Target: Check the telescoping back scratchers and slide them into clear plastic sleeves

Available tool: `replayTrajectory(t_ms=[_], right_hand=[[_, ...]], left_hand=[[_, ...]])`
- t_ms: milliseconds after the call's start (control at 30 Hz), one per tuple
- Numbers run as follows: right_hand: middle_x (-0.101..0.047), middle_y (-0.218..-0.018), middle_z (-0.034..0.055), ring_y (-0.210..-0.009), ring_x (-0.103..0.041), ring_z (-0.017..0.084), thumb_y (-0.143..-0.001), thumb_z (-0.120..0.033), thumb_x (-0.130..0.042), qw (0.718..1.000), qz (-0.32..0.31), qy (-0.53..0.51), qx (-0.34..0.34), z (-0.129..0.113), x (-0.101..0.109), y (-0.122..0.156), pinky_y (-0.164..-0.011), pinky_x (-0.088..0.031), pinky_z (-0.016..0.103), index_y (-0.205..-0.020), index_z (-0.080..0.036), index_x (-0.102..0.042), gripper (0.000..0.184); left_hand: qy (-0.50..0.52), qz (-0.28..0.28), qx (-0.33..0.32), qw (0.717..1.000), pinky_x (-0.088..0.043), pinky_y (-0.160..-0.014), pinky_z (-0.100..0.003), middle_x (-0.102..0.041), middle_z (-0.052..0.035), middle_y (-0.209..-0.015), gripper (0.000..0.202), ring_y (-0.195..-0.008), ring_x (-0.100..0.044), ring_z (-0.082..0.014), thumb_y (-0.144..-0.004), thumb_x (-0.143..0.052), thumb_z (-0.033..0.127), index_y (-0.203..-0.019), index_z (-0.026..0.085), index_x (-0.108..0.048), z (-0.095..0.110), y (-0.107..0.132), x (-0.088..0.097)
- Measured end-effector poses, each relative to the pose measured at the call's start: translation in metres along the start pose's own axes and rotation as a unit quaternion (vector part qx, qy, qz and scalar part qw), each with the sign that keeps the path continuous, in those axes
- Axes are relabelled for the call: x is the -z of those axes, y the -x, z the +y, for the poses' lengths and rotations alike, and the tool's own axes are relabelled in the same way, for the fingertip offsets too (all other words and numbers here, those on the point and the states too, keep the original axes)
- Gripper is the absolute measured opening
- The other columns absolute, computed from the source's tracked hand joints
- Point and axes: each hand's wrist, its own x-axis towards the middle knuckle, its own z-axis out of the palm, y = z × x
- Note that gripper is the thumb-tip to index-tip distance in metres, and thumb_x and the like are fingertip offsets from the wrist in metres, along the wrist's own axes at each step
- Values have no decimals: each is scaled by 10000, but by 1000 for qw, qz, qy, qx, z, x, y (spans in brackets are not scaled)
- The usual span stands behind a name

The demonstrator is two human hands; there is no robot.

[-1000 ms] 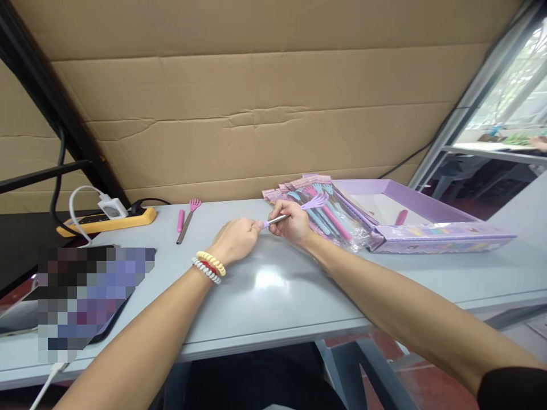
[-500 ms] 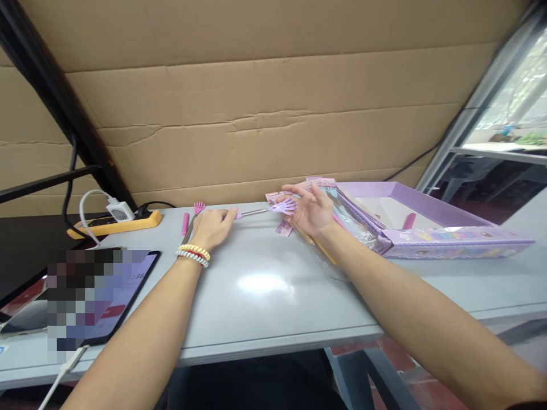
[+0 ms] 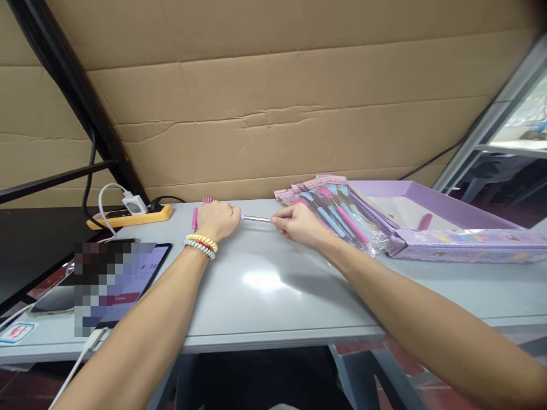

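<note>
My left hand (image 3: 217, 221) is closed around the handle end of a purple back scratcher (image 3: 257, 218). Its thin silver rod runs level between my two hands. At the other end my right hand (image 3: 299, 225) pinches it with closed fingers, which hide the hand-shaped head. Beside and behind my left hand lie a pink handle (image 3: 195, 218) and a pink hand-shaped head (image 3: 208, 200), partly covered by that hand. To the right of my right hand is a pile of packaged back scratchers (image 3: 337, 213), pink and blue, in clear wrappers with pink cards.
An open purple box (image 3: 465, 252) with a pink piece (image 3: 425, 221) inside stands at the right. At left are a yellow power strip (image 3: 145, 216) with a white charger (image 3: 134, 203) and a tablet (image 3: 145, 273) with a cable. Cardboard (image 3: 273, 125) rises behind the table (image 3: 273, 307).
My right hand, open beside the purple head before, has closed over that end of the back scratcher. My left hand keeps its grip. The view has shifted slightly.
</note>
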Motion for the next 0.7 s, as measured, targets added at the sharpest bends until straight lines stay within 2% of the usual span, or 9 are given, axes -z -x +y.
replayTrajectory(t_ms=[167,333,500,700], right_hand=[[-485,-503,-17,-438,-381,74,-726,-394,-545,1000,13,17,19,1,-1,1,-424,-284,217,-670,-137,-645,282],[-423,-465,-25,-419,-339,72,-741,-421,-524,999,10,15,47,5,-2,1,-418,-255,227,-594,-142,-593,323],[-431,-483,-22,-416,-327,70,-740,-415,-523,999,9,4,47,7,-4,1,-406,-235,229,-594,-146,-573,310],[-437,-464,-24,-416,-329,62,-735,-386,-530,998,3,17,52,-2,-1,4,-423,-256,220,-564,-140,-576,303]], left_hand=[[-28,-18,12,999,-435,-647,-360,-675,-171,-808,503,-794,-626,-308,-811,-283,364,-736,137,-726,7,5,13],[-38,-21,14,999,-439,-666,-361,-665,-186,-834,504,-798,-626,-307,-823,-295,383,-754,120,-720,13,9,21],[-26,-21,6,999,-436,-656,-356,-667,-190,-832,510,-795,-629,-301,-831,-278,369,-774,125,-722,15,12,21],[-9,-24,1,1000,-442,-673,-364,-667,-188,-806,506,-804,-636,-306,-846,-283,372,-788,122,-719,16,13,14]])
